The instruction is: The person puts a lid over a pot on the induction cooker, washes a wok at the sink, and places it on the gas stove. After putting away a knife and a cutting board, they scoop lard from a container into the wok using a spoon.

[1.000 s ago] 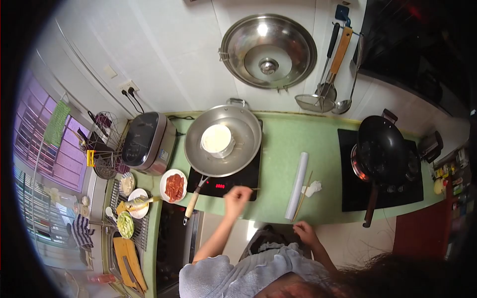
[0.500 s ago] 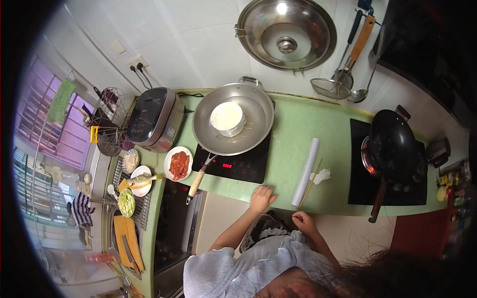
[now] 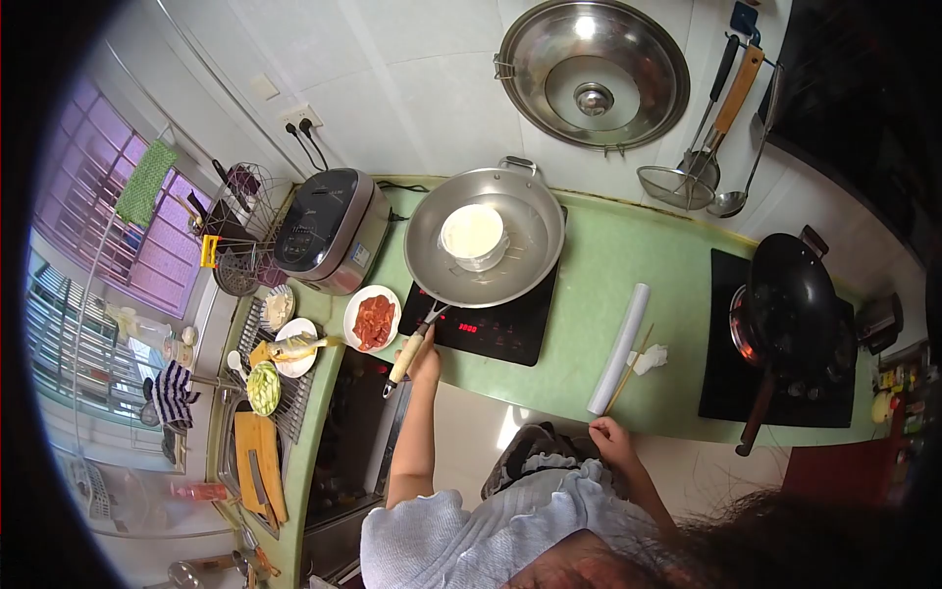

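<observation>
Touches the handle [image 3: 405, 360] of the pan [image 3: 533, 247] with the left hand [image 3: 426, 364] — cannot tell if clamped. Sets the pan on the cooker [image 3: 505, 339] with handle outward, probably for easy reach. Curls the right hand [image 3: 614, 441] apart, near the roll [image 3: 620, 348] — cannot tell if gripping.

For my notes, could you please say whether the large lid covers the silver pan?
No, the large lid hangs on the wall behind the silver pan.

One steel pan [image 3: 531, 253] holds one bowl [image 3: 473, 233]. Left of the pan are one rice cooker [image 3: 332, 231], one plate of meat [image 3: 349, 316] and two plugs [image 3: 306, 124]; to its right, one black wok [image 3: 791, 294], one white roll [image 3: 619, 350] and one stick [image 3: 629, 369].
</observation>
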Demonstrator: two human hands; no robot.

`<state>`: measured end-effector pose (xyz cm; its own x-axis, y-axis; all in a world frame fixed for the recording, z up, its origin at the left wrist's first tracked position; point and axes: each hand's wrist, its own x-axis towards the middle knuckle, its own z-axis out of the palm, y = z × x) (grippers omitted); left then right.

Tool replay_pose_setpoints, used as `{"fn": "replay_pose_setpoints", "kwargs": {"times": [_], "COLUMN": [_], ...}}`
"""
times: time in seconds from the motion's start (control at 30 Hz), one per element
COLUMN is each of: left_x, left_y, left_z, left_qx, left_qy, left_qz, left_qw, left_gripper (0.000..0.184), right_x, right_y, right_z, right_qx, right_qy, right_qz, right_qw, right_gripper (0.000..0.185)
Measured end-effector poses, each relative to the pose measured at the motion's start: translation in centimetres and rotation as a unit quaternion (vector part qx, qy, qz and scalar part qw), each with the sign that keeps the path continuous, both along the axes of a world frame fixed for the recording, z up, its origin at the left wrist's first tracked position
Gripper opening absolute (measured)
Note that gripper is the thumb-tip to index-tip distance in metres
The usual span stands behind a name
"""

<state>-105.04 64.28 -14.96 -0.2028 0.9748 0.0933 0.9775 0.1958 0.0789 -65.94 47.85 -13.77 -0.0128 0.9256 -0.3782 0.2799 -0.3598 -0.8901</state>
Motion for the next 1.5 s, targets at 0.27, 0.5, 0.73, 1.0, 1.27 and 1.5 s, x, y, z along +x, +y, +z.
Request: {"fn": "replay_pose_setpoints", "kwargs": {"times": [0.27, 0.5, 0.73, 1.0, 1.27, 1.5], "left_x": [5.8, 8.0, 8.4, 8.6, 8.4, 8.5], "left_y": [-0.9, -1.7, -2.0, -2.1, -2.1, -2.1], "left_z": [5.0, 2.5, 2.5, 2.9, 2.5, 2.7], "left_qx": [-0.019, -0.049, -0.12, -0.149, -0.148, -0.136], "left_qy": [0.043, 0.058, 0.038, -0.016, -0.027, -0.038], "left_qz": [-0.096, -0.136, -0.115, -0.093, -0.095, -0.086], "left_qw": [0.994, 0.988, 0.985, 0.984, 0.984, 0.986], "left_gripper": [0.059, 0.066, 0.077, 0.08, 0.078, 0.078], "right_x": [0.1, 0.4, 0.3, 0.0, -0.2, -0.7], "right_y": [-0.1, 0.1, -0.5, -0.9, -0.9, -0.8], "right_z": [0.3, 0.1, 0.2, 0.3, 0.4, 1.5], "right_qx": [0.008, -0.005, -0.009, -0.005, -0.005, -0.022], "right_qy": [-0.013, 0.01, -0.005, -0.002, -0.006, -0.007], "right_qz": [-0.012, -0.02, -0.035, -0.022, -0.02, -0.009], "right_qw": [1.0, 1.0, 0.999, 1.0, 1.0, 1.0], "right_gripper": [0.013, 0.02, 0.02, 0.015, 0.02, 0.015]}}
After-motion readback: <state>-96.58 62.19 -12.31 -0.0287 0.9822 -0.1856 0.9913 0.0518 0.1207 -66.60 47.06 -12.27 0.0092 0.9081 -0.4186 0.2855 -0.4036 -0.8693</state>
